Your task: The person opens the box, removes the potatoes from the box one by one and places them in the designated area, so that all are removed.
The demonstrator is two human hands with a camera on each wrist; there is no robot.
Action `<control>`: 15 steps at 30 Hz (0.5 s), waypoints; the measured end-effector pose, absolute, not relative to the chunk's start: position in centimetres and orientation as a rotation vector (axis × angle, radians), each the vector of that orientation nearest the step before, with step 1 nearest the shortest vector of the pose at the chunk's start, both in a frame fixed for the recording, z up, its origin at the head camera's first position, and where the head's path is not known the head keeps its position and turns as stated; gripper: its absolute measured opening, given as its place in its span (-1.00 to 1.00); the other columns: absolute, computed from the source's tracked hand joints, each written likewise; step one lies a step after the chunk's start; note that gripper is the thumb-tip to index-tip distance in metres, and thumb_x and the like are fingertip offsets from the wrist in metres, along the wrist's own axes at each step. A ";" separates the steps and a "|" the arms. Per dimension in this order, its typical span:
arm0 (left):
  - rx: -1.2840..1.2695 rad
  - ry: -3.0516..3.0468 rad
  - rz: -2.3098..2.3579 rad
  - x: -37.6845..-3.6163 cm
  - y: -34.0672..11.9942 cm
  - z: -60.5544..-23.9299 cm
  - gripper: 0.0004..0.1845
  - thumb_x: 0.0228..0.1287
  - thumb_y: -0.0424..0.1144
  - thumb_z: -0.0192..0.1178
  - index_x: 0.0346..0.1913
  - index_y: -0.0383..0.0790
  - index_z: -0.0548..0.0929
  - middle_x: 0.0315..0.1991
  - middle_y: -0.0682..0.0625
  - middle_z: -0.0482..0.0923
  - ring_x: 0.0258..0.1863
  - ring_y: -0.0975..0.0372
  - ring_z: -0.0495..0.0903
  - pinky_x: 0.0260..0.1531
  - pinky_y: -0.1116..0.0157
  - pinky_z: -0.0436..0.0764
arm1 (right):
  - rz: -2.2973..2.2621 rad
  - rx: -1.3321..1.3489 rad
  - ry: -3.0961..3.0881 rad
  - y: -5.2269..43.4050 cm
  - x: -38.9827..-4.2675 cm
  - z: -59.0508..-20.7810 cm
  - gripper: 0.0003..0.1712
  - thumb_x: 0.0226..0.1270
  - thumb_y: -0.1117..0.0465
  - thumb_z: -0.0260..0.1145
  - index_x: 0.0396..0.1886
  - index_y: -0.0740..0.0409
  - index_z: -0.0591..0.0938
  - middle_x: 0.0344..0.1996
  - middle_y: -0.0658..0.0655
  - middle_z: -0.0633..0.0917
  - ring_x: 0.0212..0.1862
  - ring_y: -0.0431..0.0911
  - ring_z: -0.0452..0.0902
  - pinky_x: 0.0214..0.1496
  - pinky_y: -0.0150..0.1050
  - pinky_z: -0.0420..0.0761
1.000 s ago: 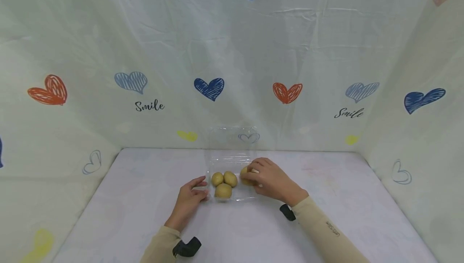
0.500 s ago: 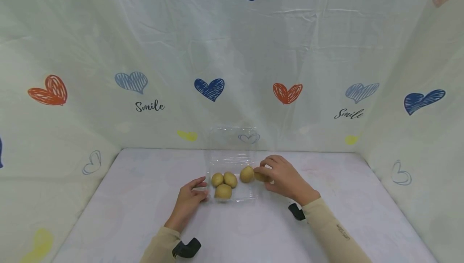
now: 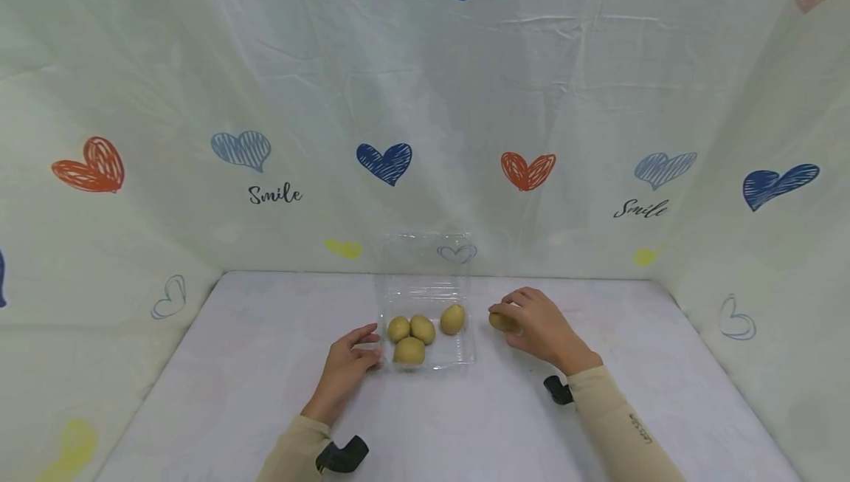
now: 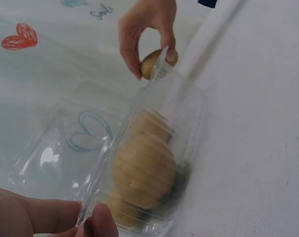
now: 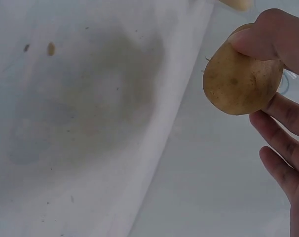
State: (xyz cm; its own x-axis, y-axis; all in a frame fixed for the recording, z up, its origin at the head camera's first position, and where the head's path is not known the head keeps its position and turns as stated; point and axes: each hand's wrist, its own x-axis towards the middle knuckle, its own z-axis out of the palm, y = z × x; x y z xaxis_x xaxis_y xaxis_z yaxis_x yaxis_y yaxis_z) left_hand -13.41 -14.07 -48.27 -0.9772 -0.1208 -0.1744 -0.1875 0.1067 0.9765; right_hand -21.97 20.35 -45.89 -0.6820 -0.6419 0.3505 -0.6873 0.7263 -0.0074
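Note:
A clear plastic clamshell container (image 3: pixel 438 358) stands on the table with its lid raised at the back. Inside lie several potatoes: three grouped on the left, among them a larger front potato (image 3: pixel 409 351), and a single potato (image 3: pixel 453 319) on the right. At the container's left edge, my left hand (image 3: pixel 352 360) pinches the rim; in the left wrist view the thumb (image 4: pixel 104 220) is on one side of it and fingers on the other. To the right of the container, my right hand (image 3: pixel 541 327) grips another potato (image 5: pixel 243 76) between thumb and fingers, apart from the container.
A white cloth covers the table (image 3: pixel 232 393). Behind it and at both sides hang pale curtains (image 3: pixel 458 83) printed with hearts. Each wrist carries a black camera mount, such as the left mount (image 3: pixel 342 455).
From over the container's right part, my right hand has moved right and out past its edge with a potato, uncovering the single potato there. My left hand has stayed in place.

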 end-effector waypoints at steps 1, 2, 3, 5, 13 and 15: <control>-0.330 2.296 2.040 -13.4 -14.1 -48.3 -0.46 0.40 -0.58 0.22 0.41 -0.55 0.47 0.21 -0.38 0.54 -0.17 0.13 0.70 -0.19 0.32 0.78 | 0.195 1.027 -2.615 20.5 -22.0 -46.1 -0.54 -0.02 0.33 0.66 -0.05 -0.03 0.82 -0.16 0.02 0.76 0.02 0.04 0.64 0.26 0.06 0.66; -0.339 2.293 2.039 -13.4 -14.1 -48.2 -0.46 0.39 -0.58 0.22 0.41 -0.54 0.47 0.21 -0.37 0.54 -0.17 0.13 0.70 -0.20 0.33 0.77 | 0.192 1.020 -2.622 20.6 -22.0 -46.3 -0.54 -0.02 0.33 0.65 -0.05 -0.02 0.82 -0.16 0.02 0.76 0.02 0.05 0.64 0.26 0.07 0.66; -0.340 2.294 2.037 -13.4 -14.0 -48.2 -0.47 0.39 -0.58 0.22 0.41 -0.54 0.47 0.21 -0.37 0.55 -0.17 0.13 0.70 -0.20 0.33 0.77 | 0.189 1.013 -2.635 20.7 -22.0 -46.5 -0.54 -0.02 0.33 0.65 -0.05 -0.02 0.82 -0.16 0.03 0.77 0.02 0.05 0.64 0.27 0.07 0.65; -0.336 2.298 2.033 -13.3 -14.1 -48.2 -0.46 0.40 -0.58 0.22 0.41 -0.55 0.47 0.21 -0.38 0.54 -0.16 0.13 0.70 -0.20 0.33 0.77 | 0.188 1.000 -2.665 20.9 -22.0 -46.8 -0.54 -0.01 0.32 0.65 -0.04 -0.01 0.82 -0.15 0.03 0.77 0.02 0.05 0.64 0.29 0.08 0.64; -0.320 2.300 2.041 -13.3 -14.0 -48.2 -0.46 0.40 -0.57 0.22 0.42 -0.55 0.46 0.21 -0.39 0.53 -0.18 0.17 0.69 -0.20 0.34 0.77 | 0.190 0.956 -2.733 21.3 -22.2 -47.9 -0.59 0.01 0.27 0.68 -0.07 0.05 0.84 -0.18 0.03 0.80 0.01 0.06 0.63 0.33 0.10 0.60; -0.318 2.299 2.047 -13.3 -14.0 -48.2 -0.45 0.40 -0.58 0.22 0.42 -0.55 0.46 0.21 -0.39 0.53 -0.20 0.18 0.69 -0.20 0.34 0.76 | 0.190 0.959 -2.729 21.5 -22.3 -48.1 -0.61 0.02 0.27 0.69 -0.08 0.05 0.84 -0.19 0.03 0.80 0.00 0.06 0.63 0.31 0.12 0.61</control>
